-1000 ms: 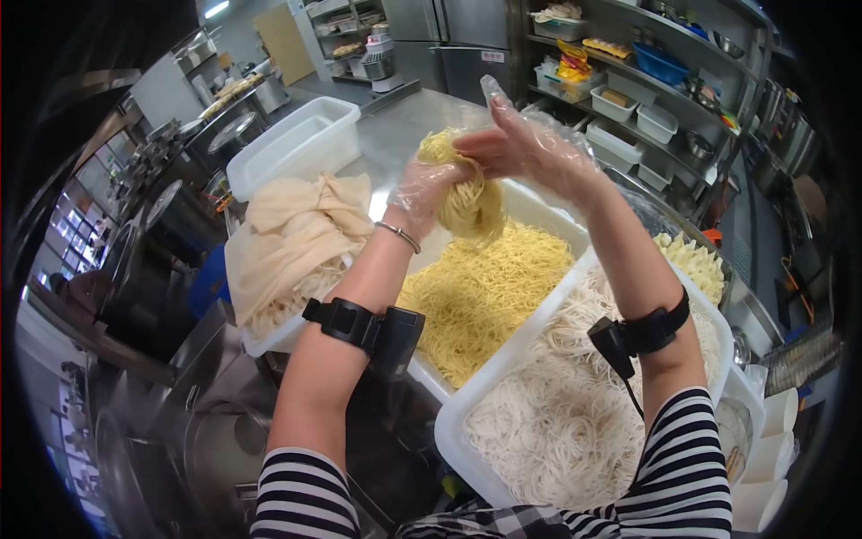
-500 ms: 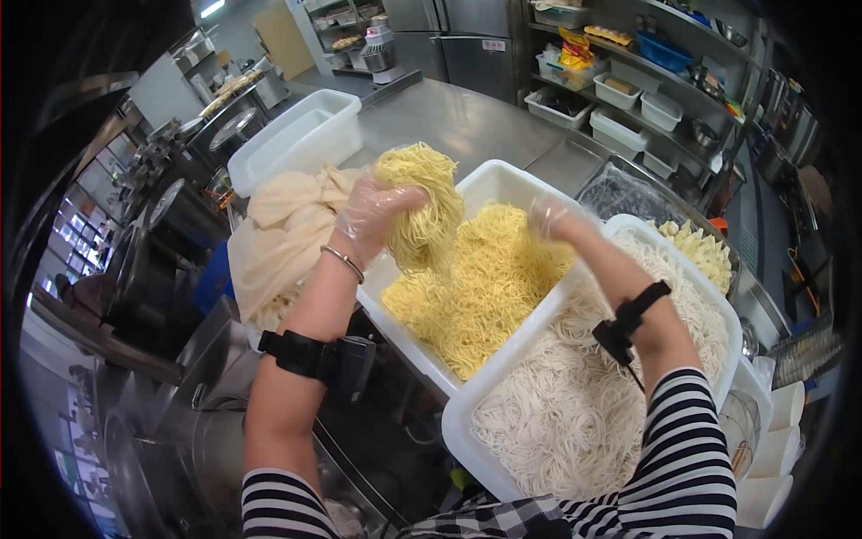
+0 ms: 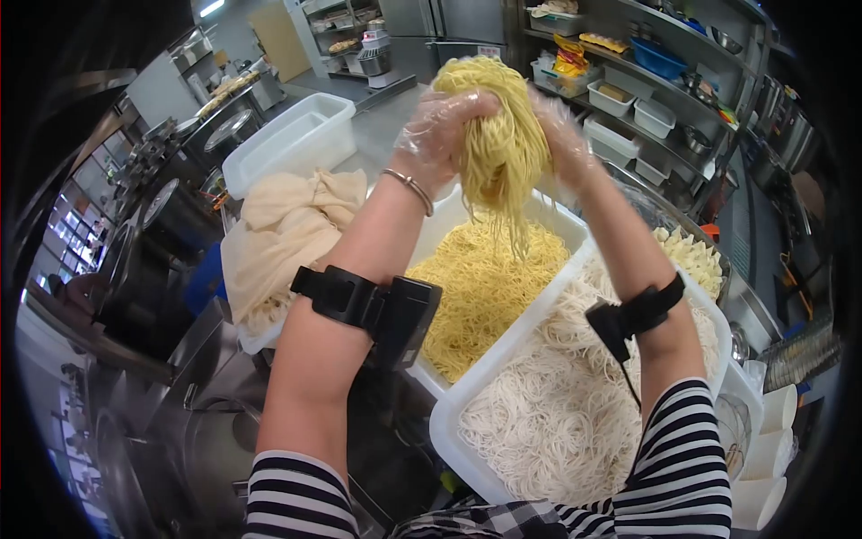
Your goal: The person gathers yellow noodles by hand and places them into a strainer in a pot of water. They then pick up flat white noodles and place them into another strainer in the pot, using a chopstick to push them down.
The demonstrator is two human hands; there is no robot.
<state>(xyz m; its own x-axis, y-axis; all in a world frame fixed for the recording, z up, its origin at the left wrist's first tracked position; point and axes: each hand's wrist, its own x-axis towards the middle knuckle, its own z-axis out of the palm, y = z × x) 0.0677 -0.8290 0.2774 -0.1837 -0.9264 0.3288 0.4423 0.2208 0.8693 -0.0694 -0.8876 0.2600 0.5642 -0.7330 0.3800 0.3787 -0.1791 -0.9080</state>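
A thick bundle of yellow noodles (image 3: 503, 148) hangs in the air between my gloved hands, loose strands trailing from its underside. My left hand (image 3: 444, 126) is closed around its left side, thumb across the front. On the other side, my right hand (image 3: 561, 139) presses against the bundle, its fingers partly hidden and slightly blurred. Below them stands a white tub (image 3: 549, 214) holding more yellow noodles (image 3: 485, 283). Nearer to me, a second white tub (image 3: 446, 431) is filled with white noodles (image 3: 552, 418). Both hands wear clear plastic gloves.
A beige cloth (image 3: 292, 211) covers noodles in a container at left, with another white tub (image 3: 301, 144) behind it. Cut pale dough pieces (image 3: 691, 256) lie at right. White cups (image 3: 763, 458) are stacked near the right edge. Shelves with bins (image 3: 660, 117) stand behind.
My left hand has lifted the noodle bundle up and to the right. My right hand has risen from above the tub to meet the bundle's right side.
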